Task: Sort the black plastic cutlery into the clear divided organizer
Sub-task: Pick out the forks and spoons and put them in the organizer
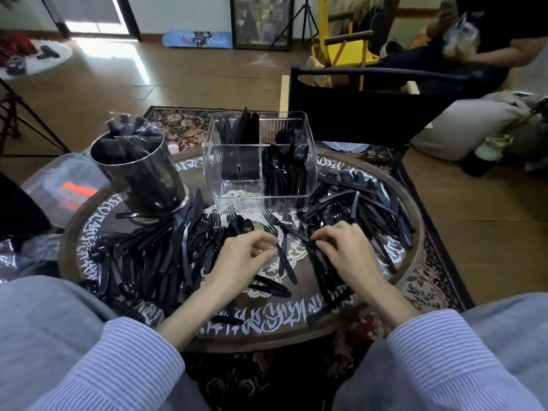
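Round and lettered in white, the table (296,321) carries loose black cutlery (166,256) on both sides. Left hand (240,256) pinches a fork (281,256) at its neck; right hand (341,247) curls its fingers on a bunch of handles (321,271). Beyond them stands the clear organizer (237,170), with knives and spoons upright in its compartments.

One head-worn wide view looks forward and steeply down, close over a round table (410,221), with floor and room beyond its far edge
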